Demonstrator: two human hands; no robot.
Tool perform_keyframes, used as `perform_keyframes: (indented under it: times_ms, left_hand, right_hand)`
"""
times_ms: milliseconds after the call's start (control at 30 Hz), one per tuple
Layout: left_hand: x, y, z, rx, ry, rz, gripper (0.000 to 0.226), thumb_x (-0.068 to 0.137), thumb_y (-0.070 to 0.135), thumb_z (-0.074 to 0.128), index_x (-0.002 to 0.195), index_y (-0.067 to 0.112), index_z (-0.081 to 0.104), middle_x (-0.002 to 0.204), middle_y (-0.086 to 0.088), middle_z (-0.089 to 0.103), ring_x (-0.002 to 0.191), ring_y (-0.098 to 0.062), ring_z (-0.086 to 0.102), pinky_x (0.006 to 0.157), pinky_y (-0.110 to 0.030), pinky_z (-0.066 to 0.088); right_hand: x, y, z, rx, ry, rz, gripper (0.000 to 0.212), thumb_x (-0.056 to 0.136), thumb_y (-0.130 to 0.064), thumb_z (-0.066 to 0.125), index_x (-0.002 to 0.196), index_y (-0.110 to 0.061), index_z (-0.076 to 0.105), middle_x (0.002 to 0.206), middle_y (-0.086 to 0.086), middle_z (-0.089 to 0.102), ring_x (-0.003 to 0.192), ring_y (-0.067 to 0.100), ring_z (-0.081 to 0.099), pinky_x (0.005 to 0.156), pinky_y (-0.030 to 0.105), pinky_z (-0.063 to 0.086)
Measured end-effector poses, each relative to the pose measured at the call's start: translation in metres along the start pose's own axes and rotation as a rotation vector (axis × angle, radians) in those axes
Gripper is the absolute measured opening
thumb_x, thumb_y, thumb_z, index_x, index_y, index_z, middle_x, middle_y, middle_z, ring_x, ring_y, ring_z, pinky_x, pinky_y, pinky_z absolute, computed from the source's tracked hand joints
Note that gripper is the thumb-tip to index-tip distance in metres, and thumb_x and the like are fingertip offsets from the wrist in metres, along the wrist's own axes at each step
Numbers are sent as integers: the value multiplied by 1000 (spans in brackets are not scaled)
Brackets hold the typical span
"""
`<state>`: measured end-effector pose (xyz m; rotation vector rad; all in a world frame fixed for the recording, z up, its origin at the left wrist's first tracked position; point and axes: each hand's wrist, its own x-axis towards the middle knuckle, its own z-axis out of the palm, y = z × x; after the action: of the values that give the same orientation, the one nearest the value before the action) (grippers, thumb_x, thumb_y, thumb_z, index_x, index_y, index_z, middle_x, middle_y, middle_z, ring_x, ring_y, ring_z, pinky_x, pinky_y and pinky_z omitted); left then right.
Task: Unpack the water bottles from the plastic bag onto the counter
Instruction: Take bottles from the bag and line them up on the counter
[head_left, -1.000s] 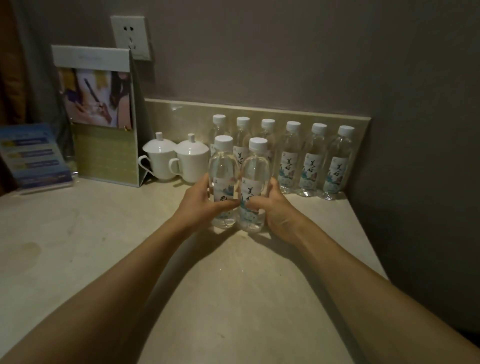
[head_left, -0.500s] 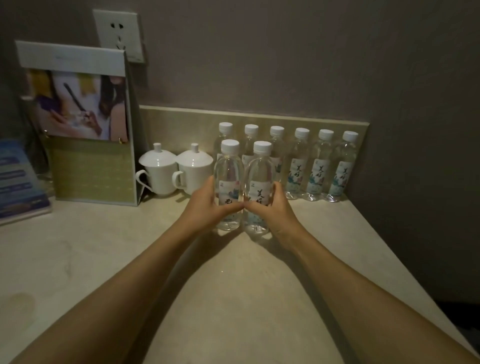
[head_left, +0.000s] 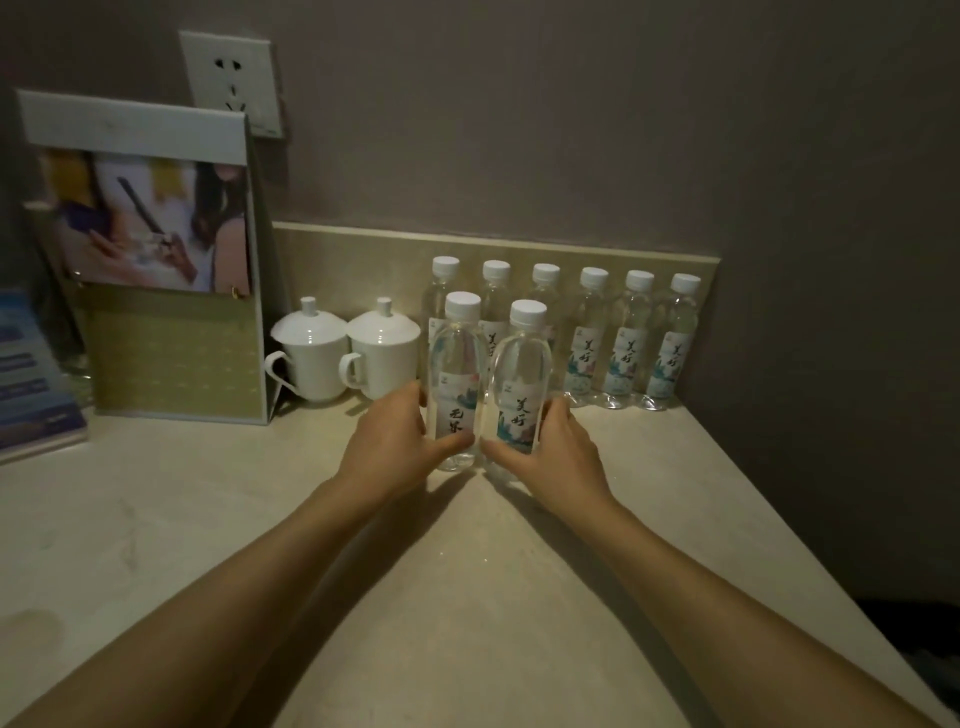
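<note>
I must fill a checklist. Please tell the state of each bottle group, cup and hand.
left front bottle: upright, capped, gripped by left hand
right front bottle: upright, capped, gripped by right hand
back row of six bottles: upright, capped, untouched
two white cups: upright, lids on

Dim light. A grey-brown wall (head_left: 571, 130) carries a white socket (head_left: 231, 83) above a beige counter (head_left: 467, 597) with a low tiled backsplash (head_left: 353, 260).
</note>
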<state>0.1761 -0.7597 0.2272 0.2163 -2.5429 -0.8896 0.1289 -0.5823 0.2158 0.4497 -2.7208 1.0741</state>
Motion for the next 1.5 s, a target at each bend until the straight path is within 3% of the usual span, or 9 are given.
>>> perform_keyframes:
  times_ms: [167, 300, 467, 667, 833, 1000, 1500]
  left_hand:
    - [3, 0, 10, -42, 24, 18, 37, 79, 42, 76, 107, 27, 57, 93, 12, 59, 77, -2, 56, 62, -18, 44]
    - [13, 4, 17, -24, 59, 23, 35, 81, 40, 75, 108, 24, 59, 86, 16, 53, 73, -1, 50, 60, -16, 37]
    - [31, 8, 28, 31, 58, -3, 39, 87, 39, 69, 119, 18, 60, 111, 0, 60, 93, -13, 53, 79, -27, 46]
    - [45, 9, 40, 53, 80, -54, 42, 88, 38, 68, 122, 14, 58, 114, -6, 57, 101, -20, 56, 87, -32, 48]
    - [50, 8, 41, 67, 109, -66, 40, 88, 37, 69, 118, 12, 61, 111, -8, 58, 99, -22, 58, 83, -33, 48]
    - [51, 7, 43, 76, 134, -81, 36, 90, 35, 67, 117, 12, 60, 111, -7, 57, 96, -18, 54, 80, -28, 44]
    - [55, 4, 43, 30, 119, -86, 36, 88, 36, 68, 117, 15, 60, 110, -4, 56, 96, -20, 59, 87, -39, 55]
  right_hand:
    - [6, -1, 4, 12, 24, 21, 72, 72, -53, 77, 124, -18, 41, 123, 1, 60, 108, 21, 63, 80, 32, 58]
    - [13, -1, 7, 1, 67, 36, 71, 75, -55, 74, 125, -15, 42, 121, 3, 60, 106, 22, 62, 72, 26, 49]
    - [22, -2, 9, -3, 68, 40, 63, 78, -55, 72, 120, -18, 42, 120, 2, 58, 104, 21, 61, 70, 25, 46]
    - [31, 1, 13, -32, 70, 50, 63, 79, -56, 69, 119, -17, 42, 119, 3, 58, 104, 22, 61, 69, 26, 45]
    - [38, 1, 14, -26, 69, 51, 63, 80, -56, 68, 121, -17, 41, 122, 4, 57, 106, 23, 60, 71, 26, 44]
    - [44, -2, 17, -31, 76, 85, 67, 80, -58, 66, 124, -16, 38, 129, 7, 55, 112, 30, 60, 81, 38, 52]
    - [46, -3, 20, -10, 94, 87, 69, 81, -57, 66, 128, -14, 37, 131, 7, 54, 113, 29, 59, 86, 41, 55]
